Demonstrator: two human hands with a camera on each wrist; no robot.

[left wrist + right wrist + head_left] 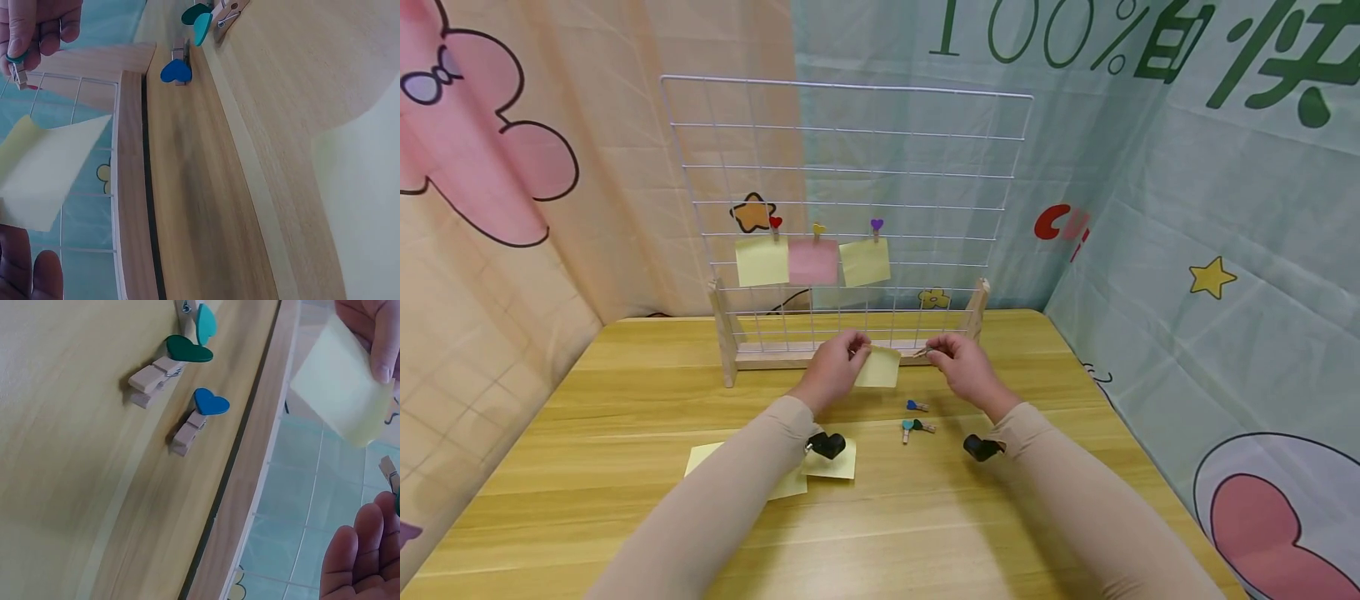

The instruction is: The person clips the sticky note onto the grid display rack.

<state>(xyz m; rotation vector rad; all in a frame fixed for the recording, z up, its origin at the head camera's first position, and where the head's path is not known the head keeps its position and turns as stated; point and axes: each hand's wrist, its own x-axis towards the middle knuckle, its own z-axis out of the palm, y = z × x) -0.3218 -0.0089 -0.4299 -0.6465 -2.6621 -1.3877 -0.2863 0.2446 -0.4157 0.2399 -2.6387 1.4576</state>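
My left hand (833, 368) pinches a pale yellow sticky note (880, 369) by its upper left part, in front of the wire grid's lower rows. To its right, my right hand (964, 371) pinches a small wooden clothespin (20, 76) with a green top between thumb and fingers. Note and clothespin are apart. On the table below the hands lie a clothespin with a blue heart (211, 402), one with a dark green heart (189, 350) and one with a teal heart (205, 325).
The white wire grid (850, 173) stands in a wooden base (775, 360). Clothespins hold two yellow notes and a pink note (813, 262) in a row on it. More yellow notes (831, 463) lie on the table (625, 417), partly under my left forearm. Printed curtains surround the table.
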